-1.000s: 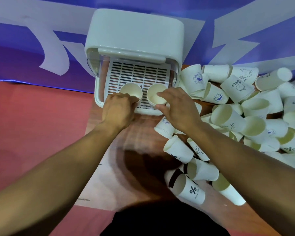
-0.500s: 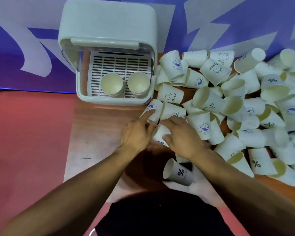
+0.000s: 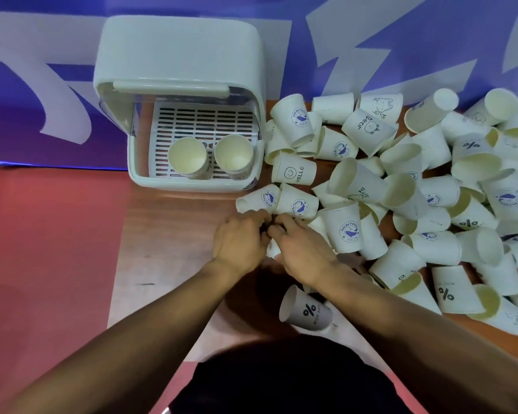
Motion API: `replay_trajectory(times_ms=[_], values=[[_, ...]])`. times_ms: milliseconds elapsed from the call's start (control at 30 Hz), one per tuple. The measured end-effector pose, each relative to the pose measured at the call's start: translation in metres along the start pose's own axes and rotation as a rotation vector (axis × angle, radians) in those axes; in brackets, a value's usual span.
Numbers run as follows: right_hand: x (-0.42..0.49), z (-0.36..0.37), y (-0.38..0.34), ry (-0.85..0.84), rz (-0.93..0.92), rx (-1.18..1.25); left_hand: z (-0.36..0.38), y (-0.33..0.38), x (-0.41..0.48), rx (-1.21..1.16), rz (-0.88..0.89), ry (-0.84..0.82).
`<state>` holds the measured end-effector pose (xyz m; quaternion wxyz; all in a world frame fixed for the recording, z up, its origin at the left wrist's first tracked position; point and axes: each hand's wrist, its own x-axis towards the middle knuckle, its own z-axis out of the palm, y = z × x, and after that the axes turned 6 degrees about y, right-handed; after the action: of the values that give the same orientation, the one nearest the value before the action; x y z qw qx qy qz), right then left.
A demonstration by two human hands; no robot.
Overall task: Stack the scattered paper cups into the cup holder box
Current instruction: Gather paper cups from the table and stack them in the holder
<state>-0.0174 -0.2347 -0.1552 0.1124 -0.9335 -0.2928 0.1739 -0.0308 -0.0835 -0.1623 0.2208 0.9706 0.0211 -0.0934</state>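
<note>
The white cup holder box stands open at the table's back left. Two paper cups sit upright side by side on its slotted tray, one on the left and one on the right. A big heap of scattered paper cups lies on its side to the right of the box. My left hand and my right hand meet in front of the box at the heap's near-left edge. Their fingers curl around one paper cup, which they mostly hide.
A "%" cup lies under my right forearm. Two whale-print cups lie just beyond my fingers. The wooden table ends at its left edge on red floor. A blue and white banner runs behind.
Both hands left the two cups in the box and drew back toward me. They have closed together over a cup at the heap's edge.
</note>
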Motion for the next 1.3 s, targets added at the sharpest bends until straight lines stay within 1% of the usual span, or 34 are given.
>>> replay_trajectory(times_ms=[133, 233, 367, 500, 567, 667, 733, 867, 967, 1100, 1300], values=[[-0.001, -0.014, -0.006, 0.069, -0.04, 0.022, -0.007, -0.001, -0.005, 0.061, 0.128, 0.136], [-0.004, -0.027, -0.009, 0.183, -0.061, 0.041, -0.019, -0.001, -0.004, 0.091, 0.183, 0.28], [-0.003, -0.039, -0.012, 0.28, -0.092, 0.047, -0.047, -0.002, 0.0, -0.026, 0.21, 0.411], [0.003, -0.059, -0.018, 0.42, -0.128, 0.042, -0.079, -0.001, 0.003, -0.232, 0.166, 0.462], [0.008, -0.073, -0.023, 0.51, -0.139, 0.038, -0.096, -0.002, 0.002, -0.309, 0.135, 0.546], [0.021, -0.088, -0.028, 0.668, -0.136, 0.057, -0.115, -0.013, 0.002, -0.301, 0.113, 0.689], [0.03, -0.095, -0.03, 0.727, -0.129, 0.106, -0.121, -0.024, 0.003, -0.248, 0.106, 0.742], [0.056, -0.102, -0.035, 0.778, -0.138, 0.07, -0.127, -0.043, 0.007, -0.138, 0.095, 0.795], [0.076, -0.098, -0.037, 0.786, -0.188, 0.068, -0.126, -0.054, 0.009, -0.083, 0.106, 0.799], [0.098, -0.082, -0.036, 0.726, -0.223, 0.028, -0.12, -0.067, 0.015, -0.036, 0.12, 0.781], [0.113, -0.055, -0.024, 0.568, -0.175, -0.024, -0.111, -0.073, 0.02, -0.019, 0.1, 0.73]])
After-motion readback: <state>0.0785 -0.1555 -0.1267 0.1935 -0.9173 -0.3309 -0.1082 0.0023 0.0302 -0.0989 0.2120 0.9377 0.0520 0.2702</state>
